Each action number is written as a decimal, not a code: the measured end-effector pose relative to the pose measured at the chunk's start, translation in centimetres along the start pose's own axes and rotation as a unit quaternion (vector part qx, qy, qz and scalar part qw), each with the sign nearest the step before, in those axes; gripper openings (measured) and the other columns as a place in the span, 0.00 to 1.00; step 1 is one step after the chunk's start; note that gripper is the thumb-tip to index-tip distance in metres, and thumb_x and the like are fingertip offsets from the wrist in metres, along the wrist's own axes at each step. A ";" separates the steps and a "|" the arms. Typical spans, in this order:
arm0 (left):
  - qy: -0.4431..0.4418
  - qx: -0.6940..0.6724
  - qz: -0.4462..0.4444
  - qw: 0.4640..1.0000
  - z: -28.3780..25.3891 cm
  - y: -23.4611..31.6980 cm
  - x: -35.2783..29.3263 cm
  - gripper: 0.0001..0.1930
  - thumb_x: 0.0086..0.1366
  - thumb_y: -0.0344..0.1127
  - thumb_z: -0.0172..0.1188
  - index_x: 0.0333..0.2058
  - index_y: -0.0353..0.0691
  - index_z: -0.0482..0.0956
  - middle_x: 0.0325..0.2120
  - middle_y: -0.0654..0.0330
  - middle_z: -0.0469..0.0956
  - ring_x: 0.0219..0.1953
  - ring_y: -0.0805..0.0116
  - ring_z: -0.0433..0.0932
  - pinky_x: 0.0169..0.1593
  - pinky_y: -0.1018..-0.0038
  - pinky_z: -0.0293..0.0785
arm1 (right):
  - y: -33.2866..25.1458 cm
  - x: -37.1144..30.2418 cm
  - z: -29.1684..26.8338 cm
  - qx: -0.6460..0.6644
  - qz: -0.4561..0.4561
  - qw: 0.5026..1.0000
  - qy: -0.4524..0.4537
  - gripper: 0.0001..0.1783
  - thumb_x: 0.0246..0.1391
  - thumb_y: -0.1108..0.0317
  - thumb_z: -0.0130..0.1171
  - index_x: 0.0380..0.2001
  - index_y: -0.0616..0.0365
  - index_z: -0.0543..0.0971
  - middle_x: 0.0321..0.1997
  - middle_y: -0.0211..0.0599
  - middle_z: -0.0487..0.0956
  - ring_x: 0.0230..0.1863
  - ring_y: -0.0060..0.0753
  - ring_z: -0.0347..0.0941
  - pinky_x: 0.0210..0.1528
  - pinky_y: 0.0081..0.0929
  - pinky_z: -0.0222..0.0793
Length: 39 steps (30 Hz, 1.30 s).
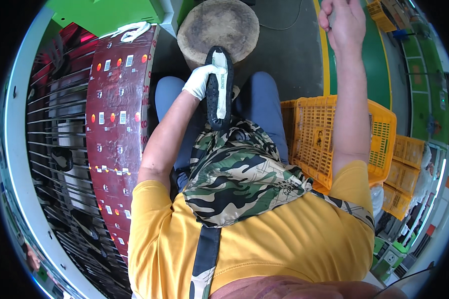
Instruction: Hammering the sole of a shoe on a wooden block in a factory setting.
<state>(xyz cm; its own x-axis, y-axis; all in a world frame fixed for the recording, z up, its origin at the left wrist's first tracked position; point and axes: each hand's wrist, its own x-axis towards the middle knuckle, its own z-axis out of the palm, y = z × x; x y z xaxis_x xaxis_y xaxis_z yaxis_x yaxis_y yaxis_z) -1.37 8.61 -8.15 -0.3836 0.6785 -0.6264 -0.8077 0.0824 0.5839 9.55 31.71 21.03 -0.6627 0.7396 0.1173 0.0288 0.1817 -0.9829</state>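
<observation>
My left hand (pixel 201 80), in a white glove, grips a black shoe (pixel 213 102) by its side, between my knees. The shoe's underside faces up, with a pale strip along its middle and a knobbly dark rim. Its far end overlaps the near edge of a round wooden stump (pixel 217 29). My bare right hand (pixel 345 24) is raised at the far right, away from the shoe. Its fingers are curled in, and whatever may lie inside them is hard to make out.
A rack of metal rods (pixel 60 129) carrying dark shoes runs along my left, beside a maroon patterned covering (pixel 115 99). White cloth (pixel 133 31) lies at its far end, near a green machine (pixel 105 15). Yellow crates (pixel 314 134) stand at my right.
</observation>
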 end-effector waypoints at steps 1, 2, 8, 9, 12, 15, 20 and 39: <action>-0.005 0.000 -0.001 1.000 0.4 0.1 0.2 0.16 0.51 0.38 0.72 0.37 0.36 0.85 0.29 0.53 0.85 0.29 0.60 0.83 0.38 0.66 0.80 | 1.3 0.2 -0.2 -0.006 -0.108 0.994 0.013 0.10 0.74 0.62 0.50 0.44 0.57 0.70 0.21 0.27 0.69 0.13 0.19 0.63 0.13 0.20 0.58; 0.011 0.003 0.002 1.000 -0.3 0.0 0.1 0.16 0.51 0.38 0.72 0.37 0.36 0.85 0.29 0.53 0.85 0.29 0.60 0.83 0.38 0.66 0.81 | 3.6 0.1 0.2 -0.002 -0.211 0.977 0.014 0.13 0.74 0.59 0.50 0.39 0.57 0.69 0.21 0.29 0.70 0.13 0.21 0.65 0.14 0.22 0.58; -0.023 -0.003 -0.002 1.000 -0.3 -0.1 0.4 0.16 0.50 0.37 0.72 0.37 0.36 0.85 0.29 0.53 0.85 0.28 0.59 0.84 0.38 0.65 0.82 | 9.5 -4.4 2.1 -0.248 0.135 0.912 -0.297 0.13 0.71 0.60 0.55 0.38 0.58 0.70 0.20 0.28 0.70 0.13 0.21 0.66 0.14 0.22 0.62; -0.022 -0.005 0.000 1.000 -0.2 0.1 0.4 0.16 0.50 0.37 0.72 0.37 0.36 0.85 0.29 0.53 0.85 0.28 0.59 0.84 0.38 0.65 0.82 | 7.7 -3.4 1.4 -0.193 0.072 0.950 -0.233 0.11 0.70 0.61 0.55 0.39 0.59 0.71 0.20 0.31 0.72 0.13 0.21 0.67 0.15 0.21 0.64; -0.038 -0.017 -0.007 0.999 -0.6 0.3 0.0 0.13 0.56 0.34 0.68 0.39 0.35 0.85 0.31 0.53 0.87 0.29 0.60 0.86 0.38 0.65 0.84 | 2.6 -0.9 1.7 -0.050 -0.052 0.987 -0.141 0.11 0.72 0.60 0.53 0.41 0.57 0.71 0.21 0.26 0.70 0.13 0.18 0.64 0.14 0.19 0.61; -0.020 0.007 -0.015 1.000 -0.1 0.6 -0.1 0.13 0.56 0.34 0.68 0.39 0.35 0.85 0.30 0.53 0.87 0.28 0.60 0.86 0.37 0.65 0.84 | 4.0 -1.0 2.3 0.024 -0.128 0.991 -0.039 0.11 0.72 0.60 0.52 0.42 0.56 0.70 0.21 0.27 0.70 0.13 0.18 0.64 0.14 0.19 0.61; -0.051 -0.010 -0.033 0.998 -0.1 0.5 -0.2 0.13 0.55 0.35 0.69 0.38 0.35 0.85 0.29 0.52 0.86 0.27 0.59 0.86 0.36 0.65 0.84 | 12.4 -5.0 2.8 -0.280 0.150 0.896 -0.310 0.15 0.69 0.59 0.57 0.37 0.60 0.70 0.21 0.34 0.73 0.12 0.22 0.66 0.14 0.27 0.63; 0.005 0.009 0.021 1.000 0.7 0.6 -0.7 0.13 0.52 0.35 0.71 0.35 0.36 0.85 0.27 0.54 0.85 0.26 0.60 0.84 0.34 0.66 0.82 | 15.2 -8.0 1.9 -0.120 0.117 0.962 -0.214 0.11 0.71 0.62 0.54 0.40 0.59 0.71 0.23 0.32 0.72 0.14 0.19 0.66 0.15 0.22 0.63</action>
<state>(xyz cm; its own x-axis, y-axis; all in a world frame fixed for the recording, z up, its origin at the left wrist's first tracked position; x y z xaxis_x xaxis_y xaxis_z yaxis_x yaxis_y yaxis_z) -1.23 8.70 -7.01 -0.4213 0.6741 -0.6067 -0.7829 0.0673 0.6185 13.88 27.31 4.89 -0.8629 0.4532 -0.2237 0.3535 0.2249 -0.9080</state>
